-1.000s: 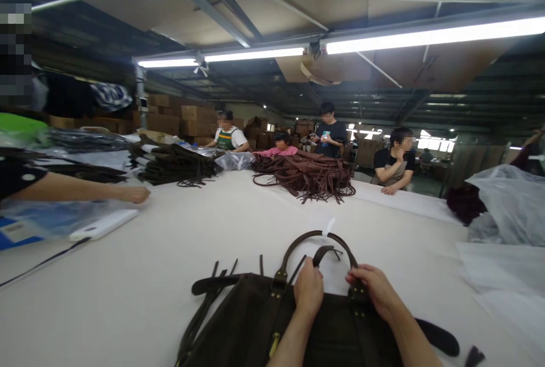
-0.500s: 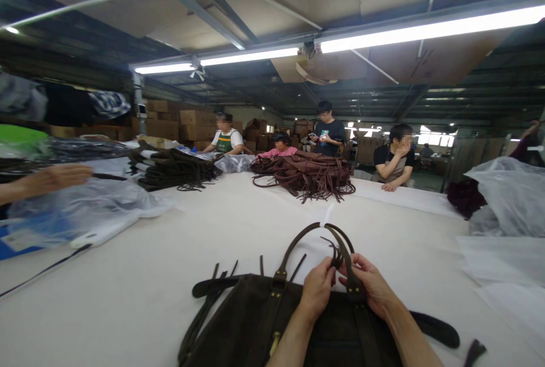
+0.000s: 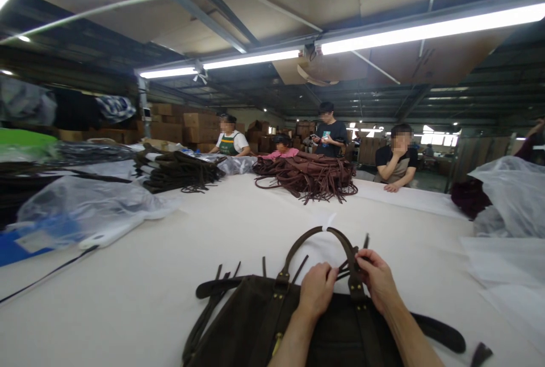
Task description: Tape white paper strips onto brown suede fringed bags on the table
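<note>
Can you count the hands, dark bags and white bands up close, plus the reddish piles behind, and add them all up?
Left hand, right hand: 2
Dark bag: 1
White band: 1
Reddish pile: 1
Total: 5

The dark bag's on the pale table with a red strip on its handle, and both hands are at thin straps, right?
No: the head view shows the strip on the handle is white. The dark bag is on the pale table, left hand and right hand at thin straps.
</note>
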### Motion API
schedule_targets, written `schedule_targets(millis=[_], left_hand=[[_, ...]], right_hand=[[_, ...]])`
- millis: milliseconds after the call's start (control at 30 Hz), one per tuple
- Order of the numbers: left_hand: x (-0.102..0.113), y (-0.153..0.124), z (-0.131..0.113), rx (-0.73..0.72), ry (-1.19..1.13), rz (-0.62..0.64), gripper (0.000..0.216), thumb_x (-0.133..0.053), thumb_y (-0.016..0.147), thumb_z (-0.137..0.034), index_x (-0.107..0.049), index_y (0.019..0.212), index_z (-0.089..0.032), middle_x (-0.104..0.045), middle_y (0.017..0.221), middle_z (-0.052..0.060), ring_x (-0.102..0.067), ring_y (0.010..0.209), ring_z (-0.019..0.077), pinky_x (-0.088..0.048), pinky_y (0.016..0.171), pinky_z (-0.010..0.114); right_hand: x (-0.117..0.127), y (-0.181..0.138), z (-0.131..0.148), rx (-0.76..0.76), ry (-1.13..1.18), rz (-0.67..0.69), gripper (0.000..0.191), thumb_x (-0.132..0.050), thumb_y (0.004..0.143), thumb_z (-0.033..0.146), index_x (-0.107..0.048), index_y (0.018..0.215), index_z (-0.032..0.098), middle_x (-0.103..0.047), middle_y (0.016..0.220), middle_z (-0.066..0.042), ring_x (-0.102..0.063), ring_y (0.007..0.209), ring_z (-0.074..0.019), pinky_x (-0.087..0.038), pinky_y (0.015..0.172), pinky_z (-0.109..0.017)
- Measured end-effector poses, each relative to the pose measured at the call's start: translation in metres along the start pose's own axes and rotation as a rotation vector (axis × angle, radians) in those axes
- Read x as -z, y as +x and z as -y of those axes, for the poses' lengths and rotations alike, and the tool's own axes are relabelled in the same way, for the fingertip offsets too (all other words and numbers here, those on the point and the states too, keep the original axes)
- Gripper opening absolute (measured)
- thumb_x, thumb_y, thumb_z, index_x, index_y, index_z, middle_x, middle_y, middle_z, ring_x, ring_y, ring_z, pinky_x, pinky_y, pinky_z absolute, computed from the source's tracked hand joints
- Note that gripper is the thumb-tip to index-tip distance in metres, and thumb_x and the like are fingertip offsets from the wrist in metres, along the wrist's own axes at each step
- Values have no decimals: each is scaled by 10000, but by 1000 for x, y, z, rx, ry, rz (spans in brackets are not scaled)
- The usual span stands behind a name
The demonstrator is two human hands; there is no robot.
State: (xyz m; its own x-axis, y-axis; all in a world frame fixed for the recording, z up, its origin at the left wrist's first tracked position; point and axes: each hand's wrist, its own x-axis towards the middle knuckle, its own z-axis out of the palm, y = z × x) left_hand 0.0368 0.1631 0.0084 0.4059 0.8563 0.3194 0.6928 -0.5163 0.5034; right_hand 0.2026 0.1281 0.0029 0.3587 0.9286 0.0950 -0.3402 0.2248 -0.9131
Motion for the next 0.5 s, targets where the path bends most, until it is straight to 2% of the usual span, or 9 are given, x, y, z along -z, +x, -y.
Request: schedule_targets(millis=[167, 367, 500], left_hand=[[5, 2, 8, 83, 99, -53, 347, -377, 928, -404, -622, 786, -205, -666, 882, 60, -592, 895, 206, -391, 766, 306], [10, 2, 12, 155, 185, -110, 223, -452, 890, -301, -638, 829, -194, -652, 940, 71, -573, 933, 212, -399, 803, 318], [14, 1, 12, 192, 251, -126, 205, -463, 867, -255, -649, 839, -172, -643, 960, 96, -559, 969, 240, -403, 858, 351]], right_hand=[[15, 8, -5, -1, -73, -79, 401, -744, 631, 393, -571, 928, 187, -663, 832, 2, -622, 767, -138, -538, 640, -226], [32, 15, -17, 1, -238, -226, 424, -645, 666, 444, -518, 977, 185, -647, 885, -54, -654, 892, -221, -565, 743, -334], [43, 19, -21, 32, -503, -242, 317, -519, 714, 349, -547, 986, 189, -613, 867, -62, -642, 760, -228, -541, 699, -404]])
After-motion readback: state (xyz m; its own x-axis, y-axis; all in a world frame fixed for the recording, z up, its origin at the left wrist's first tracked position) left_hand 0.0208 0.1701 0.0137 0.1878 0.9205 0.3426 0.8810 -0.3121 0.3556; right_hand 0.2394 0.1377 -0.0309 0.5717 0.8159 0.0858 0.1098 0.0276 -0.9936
